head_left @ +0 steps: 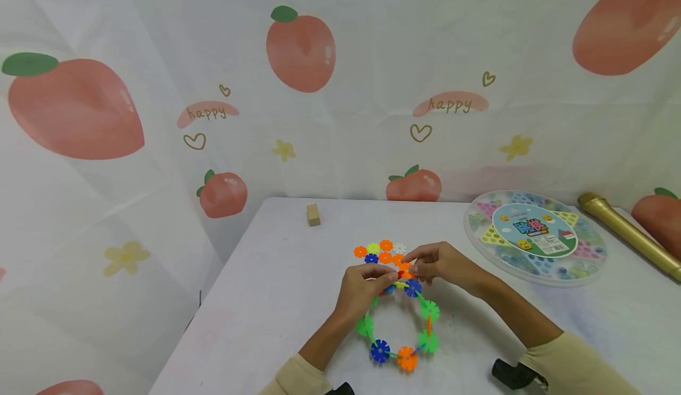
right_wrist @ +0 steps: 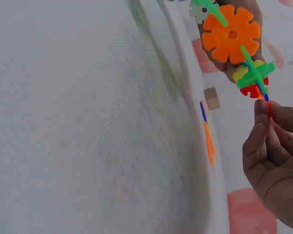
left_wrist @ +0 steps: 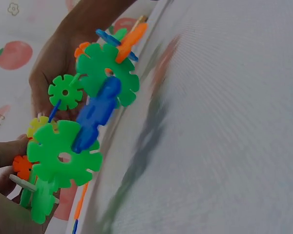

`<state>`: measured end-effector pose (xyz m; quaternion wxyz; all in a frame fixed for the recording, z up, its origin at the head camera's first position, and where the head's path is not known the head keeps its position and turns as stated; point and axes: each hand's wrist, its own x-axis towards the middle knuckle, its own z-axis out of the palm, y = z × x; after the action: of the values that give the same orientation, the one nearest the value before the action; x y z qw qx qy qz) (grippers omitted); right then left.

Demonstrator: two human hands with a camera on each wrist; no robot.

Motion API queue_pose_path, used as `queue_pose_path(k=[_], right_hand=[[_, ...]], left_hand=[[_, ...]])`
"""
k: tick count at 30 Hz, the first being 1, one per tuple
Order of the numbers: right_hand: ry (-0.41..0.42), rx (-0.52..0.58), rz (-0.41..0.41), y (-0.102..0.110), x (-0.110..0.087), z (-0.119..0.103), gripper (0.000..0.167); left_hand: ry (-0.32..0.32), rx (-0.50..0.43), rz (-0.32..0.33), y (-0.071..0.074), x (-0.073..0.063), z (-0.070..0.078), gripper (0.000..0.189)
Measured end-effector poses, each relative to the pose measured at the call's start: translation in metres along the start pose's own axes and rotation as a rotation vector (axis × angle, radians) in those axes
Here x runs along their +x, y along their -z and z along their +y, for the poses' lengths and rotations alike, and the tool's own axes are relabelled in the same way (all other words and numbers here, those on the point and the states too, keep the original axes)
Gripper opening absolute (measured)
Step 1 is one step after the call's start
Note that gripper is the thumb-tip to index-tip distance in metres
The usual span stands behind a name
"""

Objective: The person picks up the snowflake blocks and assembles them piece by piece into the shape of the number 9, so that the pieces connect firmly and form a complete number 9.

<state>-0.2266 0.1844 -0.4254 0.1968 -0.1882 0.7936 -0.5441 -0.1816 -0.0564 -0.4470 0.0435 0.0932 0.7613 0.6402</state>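
A ring of linked plastic snowflake discs [head_left: 429,342], in green, blue, orange and yellow, hangs below both hands. My left hand [head_left: 362,291] grips the ring's upper end beside a small red disc [head_left: 401,275]. From the right, my right hand [head_left: 449,268] pinches an orange disc [head_left: 406,269] at the same spot; the right wrist view shows its thumb and fingers on the disc's thin edge. Close up in the left wrist view are a green disc [left_wrist: 44,151] and a blue disc [left_wrist: 98,114]. Fingers partly hide the joint between the discs.
Loose snowflake discs [head_left: 385,257], mostly orange, lie just beyond the hands. A small wooden block [head_left: 313,215] is at the back left of the white table [head_left: 266,300]. At the back right are a round Chinese checkers box [head_left: 534,238] and a gold microphone [head_left: 630,235].
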Motion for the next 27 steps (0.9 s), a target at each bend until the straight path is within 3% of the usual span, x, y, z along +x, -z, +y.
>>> queue_pose_path(k=[6, 15, 27], right_hand=[[-0.02, 0.039, 0.031, 0.0028, 0.0008, 0.0, 0.033], [0.002, 0.049, 0.005, 0.0075, 0.0002, -0.0004, 0.03], [0.05, 0.049, -0.02, 0.0044, 0.001, -0.0046, 0.029]], left_hand=[[0.008, 0.006, -0.014, -0.0021, 0.0001, 0.0009, 0.019], [0.04, -0.039, -0.058, -0.0046, 0.0021, 0.0041, 0.028], [0.089, -0.062, -0.017, -0.0066, 0.0076, 0.0058, 0.026]])
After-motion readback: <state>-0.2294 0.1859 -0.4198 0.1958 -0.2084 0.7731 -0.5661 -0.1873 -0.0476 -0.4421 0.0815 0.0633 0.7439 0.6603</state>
